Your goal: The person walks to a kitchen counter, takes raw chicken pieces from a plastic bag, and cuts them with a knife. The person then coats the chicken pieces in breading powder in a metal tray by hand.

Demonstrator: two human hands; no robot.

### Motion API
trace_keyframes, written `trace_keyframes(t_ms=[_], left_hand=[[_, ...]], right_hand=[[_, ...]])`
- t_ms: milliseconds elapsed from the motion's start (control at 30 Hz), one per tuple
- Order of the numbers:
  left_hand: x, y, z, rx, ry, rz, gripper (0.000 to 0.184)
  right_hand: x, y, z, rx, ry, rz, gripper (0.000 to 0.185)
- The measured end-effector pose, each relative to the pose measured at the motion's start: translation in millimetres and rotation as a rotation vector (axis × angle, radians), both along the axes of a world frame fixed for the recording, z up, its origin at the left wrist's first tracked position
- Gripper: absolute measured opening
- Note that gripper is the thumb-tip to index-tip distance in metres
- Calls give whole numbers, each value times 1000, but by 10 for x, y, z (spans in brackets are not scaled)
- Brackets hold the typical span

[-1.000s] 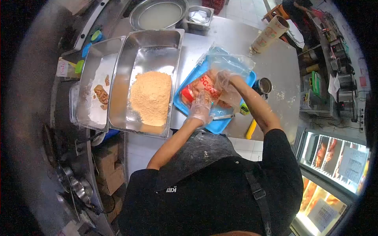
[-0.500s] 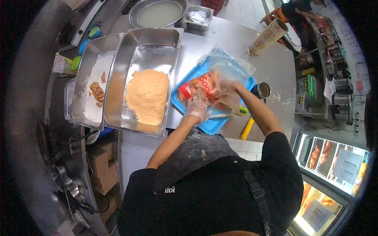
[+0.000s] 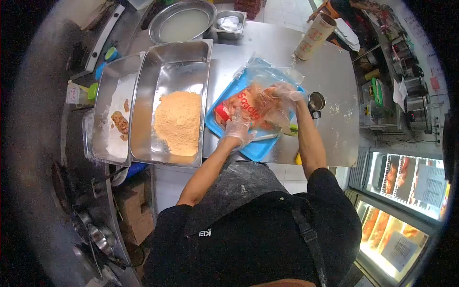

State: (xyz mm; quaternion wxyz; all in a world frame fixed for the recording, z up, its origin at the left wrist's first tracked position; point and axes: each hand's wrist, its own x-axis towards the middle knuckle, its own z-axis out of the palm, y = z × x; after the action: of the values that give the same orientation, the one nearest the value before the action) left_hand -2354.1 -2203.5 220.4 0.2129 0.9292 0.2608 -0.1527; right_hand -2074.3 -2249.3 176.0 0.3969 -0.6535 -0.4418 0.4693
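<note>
A clear plastic bag [image 3: 246, 103] with red lettering, holding pieces of raw meat, lies in a blue tray [image 3: 258, 151]. My left hand [image 3: 237, 132], in a clear glove, is closed on the bag's near left part. Over the far right part of the bag is my right hand [image 3: 288, 93], also gloved. Its fingers are bent around the loose plastic beside the meat, and the fingertips are blurred. A light-coloured handle [image 3: 266, 137] lies across the tray's near side, partly hidden by the plastic.
Left of the tray stand a deep steel pan [image 3: 205, 62] of orange-tan breading and a pan [image 3: 136, 61] of white powder with brown bits. A basin of cloudy liquid [image 3: 184, 26] is behind. Rightward are a metal cup [image 3: 316, 101] and an upright patterned cylinder [image 3: 315, 36].
My right hand has moved up and right from over the meat toward the bag's far edge. My left hand stays on the bag. The view has shifted slightly.
</note>
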Motion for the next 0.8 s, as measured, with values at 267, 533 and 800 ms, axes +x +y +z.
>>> trace_keyframes(t_ms=[267,533,800], left_hand=[[-34,241,361,-1091,-676,611,41],[-919,769,193,-1568,-1163,990,18],[-1891,1105,558,-1113,-910,964,29]], right_hand=[[-987,-225,907,346,411,-783,18],[-2843,259,1253,443,510,-449,8],[-3586,598,1330,91,542,-513,23]])
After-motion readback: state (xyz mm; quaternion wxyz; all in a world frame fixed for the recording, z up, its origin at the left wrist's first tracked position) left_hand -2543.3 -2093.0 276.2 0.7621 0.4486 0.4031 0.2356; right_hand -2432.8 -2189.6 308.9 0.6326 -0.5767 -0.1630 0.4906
